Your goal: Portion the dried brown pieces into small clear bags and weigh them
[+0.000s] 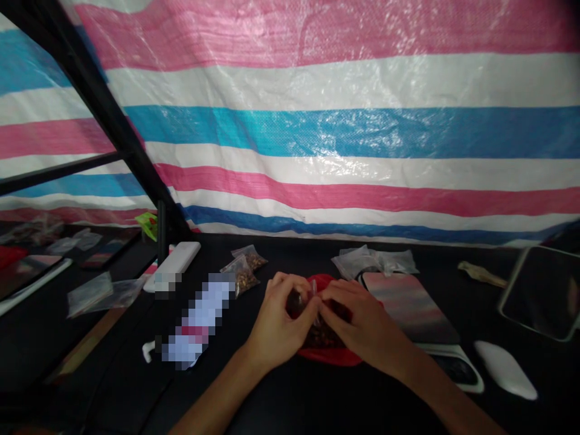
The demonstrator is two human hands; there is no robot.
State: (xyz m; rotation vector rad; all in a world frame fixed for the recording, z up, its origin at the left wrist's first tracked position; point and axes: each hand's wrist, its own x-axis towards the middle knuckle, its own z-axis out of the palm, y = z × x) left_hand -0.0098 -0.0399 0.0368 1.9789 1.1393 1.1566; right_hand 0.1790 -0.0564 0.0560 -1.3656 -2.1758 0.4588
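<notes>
My left hand (285, 317) and my right hand (357, 320) meet over a red bowl or bag (335, 357) with brown bits in it. Between their fingertips is a small clear plastic bag (313, 289), its lower part mostly hidden by the fingers. Both hands are closed in a pinch on the bag's upper edge, thumbs and fingertips nearly touching. To the left of my left hand lie clear zip bags (246, 281) filled with brown bits.
Flat clear bags (357, 263) lie behind a kitchen scale (471, 371) with a shiny plate (408, 302). A white computer mouse (507, 368) and a dark-screened device (541, 293) are at right. At left are a white bar-shaped device (174, 266), an earphone (147, 350) and more bags (104, 293).
</notes>
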